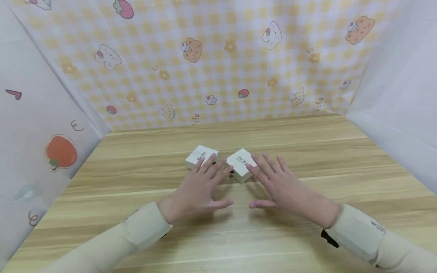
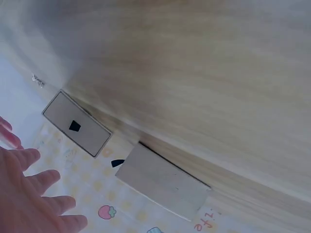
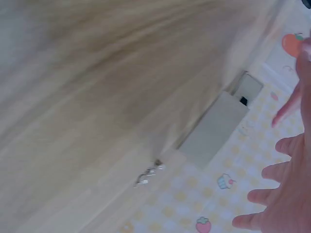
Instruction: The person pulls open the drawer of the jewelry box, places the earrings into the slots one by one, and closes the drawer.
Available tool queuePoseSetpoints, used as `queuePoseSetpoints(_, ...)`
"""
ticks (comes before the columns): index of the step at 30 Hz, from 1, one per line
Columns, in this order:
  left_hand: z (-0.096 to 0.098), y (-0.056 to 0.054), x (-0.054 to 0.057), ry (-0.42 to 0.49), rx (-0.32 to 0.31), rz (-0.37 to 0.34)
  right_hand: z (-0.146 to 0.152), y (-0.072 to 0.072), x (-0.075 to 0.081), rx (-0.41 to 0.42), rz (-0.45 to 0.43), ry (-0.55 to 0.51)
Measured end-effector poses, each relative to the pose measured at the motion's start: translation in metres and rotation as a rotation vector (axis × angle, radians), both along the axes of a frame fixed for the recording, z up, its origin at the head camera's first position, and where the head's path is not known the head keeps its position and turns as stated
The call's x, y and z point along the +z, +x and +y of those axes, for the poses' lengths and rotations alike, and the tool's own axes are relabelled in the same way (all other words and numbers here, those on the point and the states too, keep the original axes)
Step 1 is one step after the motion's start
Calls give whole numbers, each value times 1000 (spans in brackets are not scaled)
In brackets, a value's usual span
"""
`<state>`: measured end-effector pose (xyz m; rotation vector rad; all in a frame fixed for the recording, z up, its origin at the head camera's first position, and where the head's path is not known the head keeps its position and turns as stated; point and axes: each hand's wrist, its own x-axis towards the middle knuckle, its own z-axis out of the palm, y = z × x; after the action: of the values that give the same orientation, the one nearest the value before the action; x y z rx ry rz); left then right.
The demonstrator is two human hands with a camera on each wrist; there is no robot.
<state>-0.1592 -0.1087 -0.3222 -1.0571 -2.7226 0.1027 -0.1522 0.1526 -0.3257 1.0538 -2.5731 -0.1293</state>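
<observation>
Two small white cardboard boxes with printed lids lie near the middle of the table, the left box (image 1: 199, 153) and the right box (image 1: 241, 161). Black tabs poke from their sides. My left hand (image 1: 201, 189) has its fingers spread over the near edges of both boxes in the head view. My right hand (image 1: 285, 187) is spread at the right box's right side. Neither hand grips anything; whether fingertips touch the boxes I cannot tell. A small silvery trinket (image 3: 149, 174) lies on the table in the right wrist view, hidden in the head view.
The wood-grained table (image 1: 143, 223) runs back to a yellow checked cloth (image 1: 218, 72) with cartoon prints. White sheets hang at the left (image 1: 30, 125) and right (image 1: 403, 94) sides.
</observation>
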Motion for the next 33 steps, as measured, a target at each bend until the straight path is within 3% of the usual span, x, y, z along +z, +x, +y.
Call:
queuePoseSetpoints(9, 5, -13, 6, 160, -35, 54, -10, -6, 14, -1, 29, -99)
queuePoseSetpoints(16, 10, -26, 7, 272, -30, 76, -23, -12, 23, -99, -39, -178)
queuePoseSetpoints(21, 13, -36, 6, 349, -9, -6, -32, -19, 26, -181, -118, -203)
queuePoseSetpoints(28, 23, -46, 6, 499, 37, -238, -40, -32, 27, -251, -251, -248)
queuePoseSetpoints(33, 29, -49, 6, 559, 81, -355, -43, -41, 26, -306, -388, -280)
